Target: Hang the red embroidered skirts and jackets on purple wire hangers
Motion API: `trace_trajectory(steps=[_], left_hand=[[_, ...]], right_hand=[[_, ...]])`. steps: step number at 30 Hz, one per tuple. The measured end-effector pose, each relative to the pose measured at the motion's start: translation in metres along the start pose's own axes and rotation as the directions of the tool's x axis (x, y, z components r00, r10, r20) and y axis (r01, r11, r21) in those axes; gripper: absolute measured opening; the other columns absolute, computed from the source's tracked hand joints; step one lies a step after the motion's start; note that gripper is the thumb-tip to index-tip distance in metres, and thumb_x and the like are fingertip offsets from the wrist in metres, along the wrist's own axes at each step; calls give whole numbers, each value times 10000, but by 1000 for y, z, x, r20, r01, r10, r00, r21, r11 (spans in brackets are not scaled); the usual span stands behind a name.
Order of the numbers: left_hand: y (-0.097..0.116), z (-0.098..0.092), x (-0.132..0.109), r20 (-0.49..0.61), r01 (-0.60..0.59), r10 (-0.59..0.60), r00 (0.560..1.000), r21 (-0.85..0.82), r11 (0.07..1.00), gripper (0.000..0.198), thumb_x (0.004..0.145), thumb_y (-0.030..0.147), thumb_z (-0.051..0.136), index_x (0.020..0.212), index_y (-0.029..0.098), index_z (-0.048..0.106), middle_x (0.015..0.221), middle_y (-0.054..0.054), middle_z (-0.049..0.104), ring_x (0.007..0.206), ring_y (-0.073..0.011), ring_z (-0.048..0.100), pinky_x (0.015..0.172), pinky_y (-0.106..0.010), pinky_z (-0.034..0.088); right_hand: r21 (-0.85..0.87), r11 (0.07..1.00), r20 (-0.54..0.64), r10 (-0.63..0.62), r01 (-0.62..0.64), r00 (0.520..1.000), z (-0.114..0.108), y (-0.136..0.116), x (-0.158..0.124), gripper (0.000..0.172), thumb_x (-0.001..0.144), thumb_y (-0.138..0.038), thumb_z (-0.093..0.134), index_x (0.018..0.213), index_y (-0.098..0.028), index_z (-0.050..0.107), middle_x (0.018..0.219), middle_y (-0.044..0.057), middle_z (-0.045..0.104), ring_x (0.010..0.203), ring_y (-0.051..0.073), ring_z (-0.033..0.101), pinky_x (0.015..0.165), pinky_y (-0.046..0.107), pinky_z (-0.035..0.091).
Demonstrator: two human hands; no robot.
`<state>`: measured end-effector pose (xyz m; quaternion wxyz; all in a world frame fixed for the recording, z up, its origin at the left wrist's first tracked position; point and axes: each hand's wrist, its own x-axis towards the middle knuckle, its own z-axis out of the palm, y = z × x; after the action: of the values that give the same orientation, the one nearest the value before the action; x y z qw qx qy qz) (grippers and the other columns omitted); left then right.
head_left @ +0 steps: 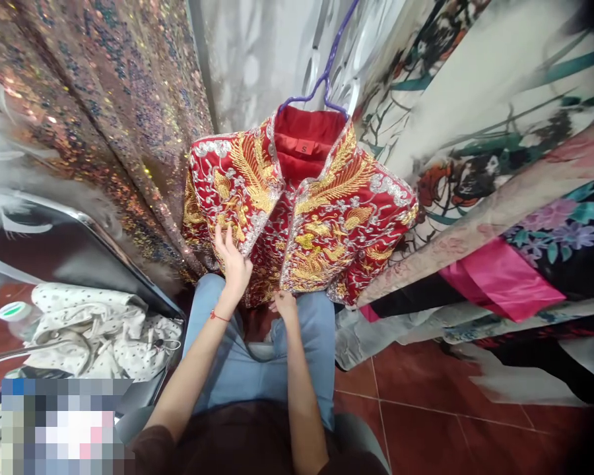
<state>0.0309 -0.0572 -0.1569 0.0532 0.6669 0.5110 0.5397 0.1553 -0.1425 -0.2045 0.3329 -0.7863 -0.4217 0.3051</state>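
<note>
In front of me hangs a red embroidered jacket [321,247] with gold and silver patterns, on a purple hanger [325,72]. Its collar stands up and a small red label [304,148] marked "S" shows inside the neck. The front panels part at the middle. My left hand [234,264], with a red string bracelet at the wrist, rests against the front panel on the left, its fingers apart. At the lower hem of the other front panel, my right hand [284,305] has its fingers closed on the jacket's edge.
Sequined fabric [109,112] hangs at the left, above a dark chair [79,247] with a crumpled dotted white cloth [94,330]. A white-capped bottle [17,316] stands beside it. Printed garments [440,158] hang close on the right, over red floor tiles [416,382].
</note>
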Motion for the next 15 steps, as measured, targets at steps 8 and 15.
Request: trace_trajectory(steps=[8, 15], left_hand=[[25, -51, 101, 9, 57, -58, 998, 91, 994, 736, 768, 340, 676, 1396, 204, 316, 1379, -158, 497, 1181, -274, 604, 962, -413, 533], [42, -86, 155, 196, 99, -165, 966, 308, 946, 391, 804, 361, 611, 1160, 220, 529, 1064, -113, 656, 1036, -315, 649, 852, -447, 518]], right_hand=[[-299, 679, -625, -670, 670, 400, -143, -177, 2, 386, 966, -455, 349, 919, -178, 614, 973, 131, 652, 998, 249, 566, 977, 454, 410], [-599, 689, -534, -723, 408, 438, -171, -238, 74, 562, 962, -531, 297, 1213, -72, 502, 962, 174, 608, 980, 302, 592, 905, 506, 392]])
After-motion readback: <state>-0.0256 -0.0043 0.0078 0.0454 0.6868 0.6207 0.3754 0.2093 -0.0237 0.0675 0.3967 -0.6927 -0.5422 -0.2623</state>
